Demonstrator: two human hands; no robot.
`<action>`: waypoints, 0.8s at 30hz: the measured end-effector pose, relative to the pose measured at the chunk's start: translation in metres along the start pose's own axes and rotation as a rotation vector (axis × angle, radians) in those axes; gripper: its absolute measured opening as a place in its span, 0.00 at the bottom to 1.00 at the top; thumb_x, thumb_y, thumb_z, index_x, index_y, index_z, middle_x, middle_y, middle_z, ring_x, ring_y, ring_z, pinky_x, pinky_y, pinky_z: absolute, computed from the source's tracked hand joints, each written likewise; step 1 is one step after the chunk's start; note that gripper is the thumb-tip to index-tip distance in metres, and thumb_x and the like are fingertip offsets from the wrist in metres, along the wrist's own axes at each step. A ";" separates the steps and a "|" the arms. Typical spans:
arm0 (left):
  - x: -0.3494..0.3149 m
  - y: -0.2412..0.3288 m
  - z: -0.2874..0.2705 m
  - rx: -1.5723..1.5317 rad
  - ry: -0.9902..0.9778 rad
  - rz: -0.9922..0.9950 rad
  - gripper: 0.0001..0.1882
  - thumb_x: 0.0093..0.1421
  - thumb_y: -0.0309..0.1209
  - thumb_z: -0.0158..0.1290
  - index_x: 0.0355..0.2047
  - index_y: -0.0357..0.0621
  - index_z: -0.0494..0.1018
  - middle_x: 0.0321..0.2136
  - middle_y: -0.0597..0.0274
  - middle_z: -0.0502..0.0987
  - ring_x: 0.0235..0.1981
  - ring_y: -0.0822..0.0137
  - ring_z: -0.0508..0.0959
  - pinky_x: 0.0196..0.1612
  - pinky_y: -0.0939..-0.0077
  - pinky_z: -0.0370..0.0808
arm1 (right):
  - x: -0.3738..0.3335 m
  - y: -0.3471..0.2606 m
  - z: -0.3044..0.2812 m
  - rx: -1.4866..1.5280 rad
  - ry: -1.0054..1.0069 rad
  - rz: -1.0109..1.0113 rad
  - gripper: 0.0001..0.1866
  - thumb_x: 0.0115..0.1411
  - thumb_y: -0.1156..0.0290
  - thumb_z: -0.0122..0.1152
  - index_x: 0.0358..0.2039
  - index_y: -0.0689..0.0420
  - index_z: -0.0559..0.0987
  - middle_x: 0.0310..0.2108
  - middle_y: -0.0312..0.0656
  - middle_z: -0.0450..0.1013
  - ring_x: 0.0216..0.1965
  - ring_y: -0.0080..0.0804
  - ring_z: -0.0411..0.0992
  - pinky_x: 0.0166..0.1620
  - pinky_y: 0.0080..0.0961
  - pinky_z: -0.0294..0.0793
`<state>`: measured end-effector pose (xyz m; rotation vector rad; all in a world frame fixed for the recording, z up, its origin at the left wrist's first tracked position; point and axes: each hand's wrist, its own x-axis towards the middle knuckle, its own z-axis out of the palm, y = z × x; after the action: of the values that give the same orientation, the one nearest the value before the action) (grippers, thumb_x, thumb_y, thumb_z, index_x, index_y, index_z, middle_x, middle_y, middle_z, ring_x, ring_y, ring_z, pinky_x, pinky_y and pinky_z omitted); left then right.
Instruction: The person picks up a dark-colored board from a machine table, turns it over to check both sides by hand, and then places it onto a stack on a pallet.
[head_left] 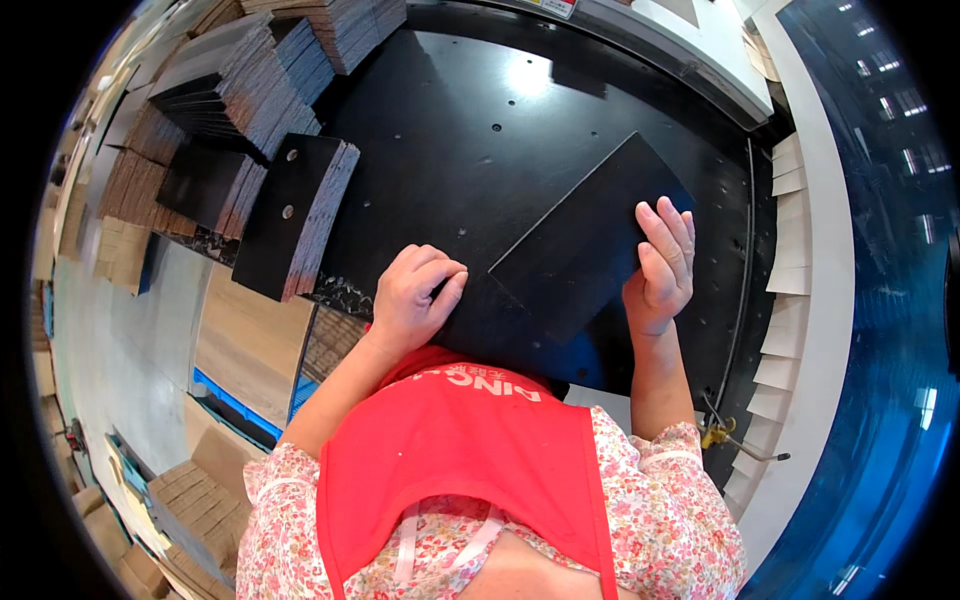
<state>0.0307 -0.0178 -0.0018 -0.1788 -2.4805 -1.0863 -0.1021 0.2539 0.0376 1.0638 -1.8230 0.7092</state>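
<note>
A flat, dark rectangular panel lies slantwise on the black work surface. Beside its right edge is my right hand, fingers stretched out with the fingertips at that edge; whether they press on it is unclear. My left hand is curled closed near the front edge of the surface, left of the panel. Its palm is hidden, so anything in it cannot be made out. To the left of that hand stands a short stack of black-faced boards, the top one with two round marks.
Taller stacks of boards rise at the back left. A white machine housing borders the far right. Pale overlapping flaps run along the right side, near a yellow fitting with a thin rod. Wood-coloured boards lie lower left.
</note>
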 end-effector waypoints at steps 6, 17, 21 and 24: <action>0.014 0.005 -0.016 -0.784 -0.238 -0.503 0.17 0.69 0.39 0.49 0.46 0.40 0.78 0.29 0.63 0.77 0.30 0.71 0.76 0.34 0.78 0.72 | -0.008 -0.010 0.013 0.089 -0.038 0.040 0.10 0.61 0.83 0.58 0.33 0.53 0.69 0.48 0.47 0.80 0.57 0.48 0.75 0.66 0.43 0.65; 0.000 0.017 -0.024 -0.858 -0.487 -0.742 0.18 0.73 0.43 0.45 0.40 0.42 0.77 0.28 0.72 0.76 0.28 0.80 0.73 0.31 0.82 0.72 | -0.021 -0.034 0.030 0.219 -0.193 -0.062 0.10 0.58 0.79 0.62 0.34 0.52 0.71 0.49 0.43 0.80 0.54 0.41 0.76 0.63 0.40 0.68; -0.010 0.008 -0.016 -0.915 -0.333 -0.775 0.24 0.74 0.48 0.40 0.38 0.42 0.77 0.25 0.68 0.78 0.22 0.76 0.74 0.27 0.82 0.72 | -0.021 -0.036 0.032 0.254 -0.251 -0.074 0.08 0.54 0.78 0.64 0.32 0.52 0.73 0.48 0.42 0.80 0.52 0.39 0.76 0.58 0.38 0.71; -0.008 0.006 -0.018 -0.931 -0.332 -0.818 0.23 0.74 0.47 0.40 0.40 0.41 0.77 0.26 0.66 0.79 0.22 0.76 0.74 0.27 0.82 0.73 | -0.021 -0.036 0.033 0.275 -0.317 -0.050 0.07 0.50 0.76 0.65 0.28 0.53 0.75 0.48 0.41 0.79 0.51 0.38 0.76 0.56 0.36 0.72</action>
<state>0.0456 -0.0260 0.0094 0.4734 -2.0936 -2.6802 -0.0786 0.2188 0.0060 1.4660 -1.9942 0.8139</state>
